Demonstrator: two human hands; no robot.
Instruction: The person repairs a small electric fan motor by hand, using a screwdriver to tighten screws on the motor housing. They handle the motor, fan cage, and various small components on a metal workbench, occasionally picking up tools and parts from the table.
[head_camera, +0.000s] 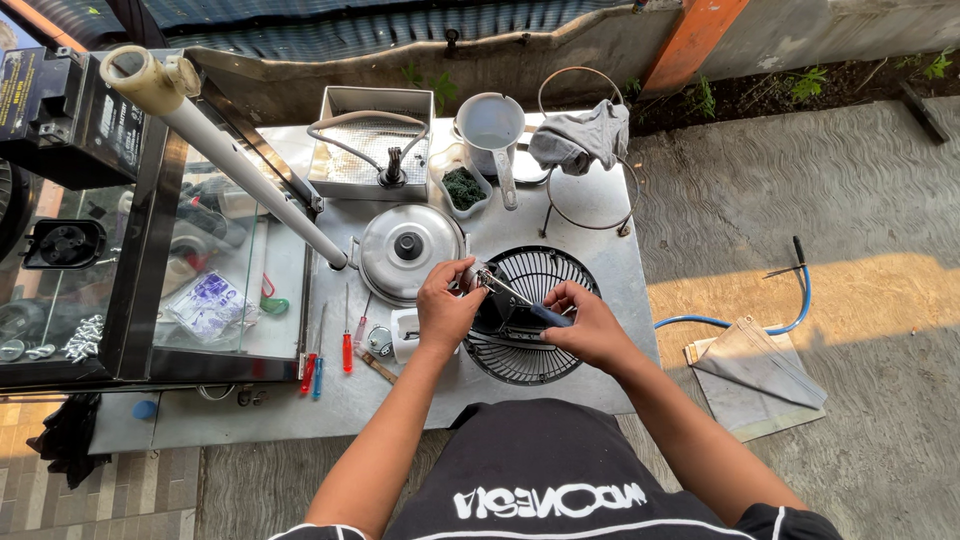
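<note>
A black wire fan grille (540, 265) with a motor unit in its middle lies face down on the metal table (470, 390). My left hand (444, 300) grips the motor's metal end at the grille's left side. My right hand (590, 325) holds a blue-handled screwdriver (545, 312), its thin shaft slanting up-left so the tip meets the motor part by my left fingers.
A pot lid (408, 250) lies left of the grille. Red and blue screwdrivers (347, 350) lie near the front-left. Behind are a metal tray (372, 150), a grey jug (490, 125), a wire stand with a rag (585, 135). A glass cabinet (200, 280) stands left; a blue hose (790, 310) lies on the floor right.
</note>
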